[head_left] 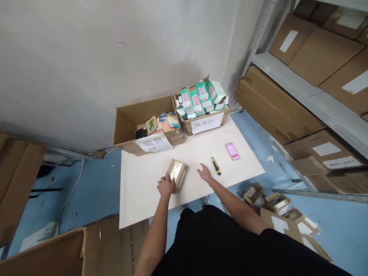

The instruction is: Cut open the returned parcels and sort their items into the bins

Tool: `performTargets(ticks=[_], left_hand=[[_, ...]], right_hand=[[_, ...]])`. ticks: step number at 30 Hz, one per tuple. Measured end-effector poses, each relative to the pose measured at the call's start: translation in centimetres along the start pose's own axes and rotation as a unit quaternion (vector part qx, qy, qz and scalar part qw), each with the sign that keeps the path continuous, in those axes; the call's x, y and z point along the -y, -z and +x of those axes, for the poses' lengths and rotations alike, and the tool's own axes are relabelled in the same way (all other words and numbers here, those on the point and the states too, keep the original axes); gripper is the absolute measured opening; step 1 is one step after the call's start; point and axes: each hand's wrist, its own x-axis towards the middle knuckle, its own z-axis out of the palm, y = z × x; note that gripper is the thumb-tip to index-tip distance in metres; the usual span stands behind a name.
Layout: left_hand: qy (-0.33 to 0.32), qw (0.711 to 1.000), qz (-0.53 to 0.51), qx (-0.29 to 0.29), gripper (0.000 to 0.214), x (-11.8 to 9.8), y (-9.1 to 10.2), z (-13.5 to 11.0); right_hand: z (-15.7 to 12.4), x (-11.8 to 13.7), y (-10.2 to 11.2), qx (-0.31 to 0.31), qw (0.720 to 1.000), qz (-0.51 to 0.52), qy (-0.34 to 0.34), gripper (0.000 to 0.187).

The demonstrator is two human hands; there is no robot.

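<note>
A small brown cardboard box (177,168) with shiny clear tape across its top lies on the white tabletop (138,180). My left hand (166,184) grips its near left part, the fingers curled over the edge. To the right, my right hand (204,173) hovers over or rests on the table, fingers apart and holding nothing; whether it touches the surface I cannot tell. Just beyond that hand lies a yellow and black box cutter (216,166). A pink, pixelated object (232,151) is farther right on the table.
Along the wall side stand an open carton (126,143) with assorted packages and another carton (188,128) heaped with green and pink boxes. Shelving (299,86) full of cartons rises at right. Small open boxes (253,191) sit on the blue floor, and a large carton (109,245) stands lower left.
</note>
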Motion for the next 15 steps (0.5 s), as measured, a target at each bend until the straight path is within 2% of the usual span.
performTargets(ticks=[3, 6, 9, 13, 15], left_hand=[[0.016, 0.999, -0.037, 0.002, 0.073, 0.4, -0.6, -1.3], [0.046, 0.997, -0.055, 0.003, 0.079, 0.2, -0.9, -1.8], [0.066, 0.997, -0.051, 0.007, 0.077, -0.2, -1.0, -1.8], [0.035, 0.998, -0.055, 0.006, 0.075, -0.1, -1.2, -1.3], [0.007, 0.997, -0.068, 0.023, 0.073, 0.6, -1.1, -0.8]], right_hand=[[-1.8, 4.7, -6.7, 0.076, 0.993, 0.082, 0.041, 0.074], [-3.2, 8.0, -11.0, 0.070, 0.994, 0.080, -0.003, 0.093], [-3.5, 9.4, -12.1, 0.065, 0.996, 0.026, -0.046, 0.103], [-2.6, 9.8, -11.2, 0.078, 0.996, 0.004, -0.050, 0.111], [-1.9, 9.9, -10.6, 0.093, 0.995, -0.015, -0.034, 0.111]])
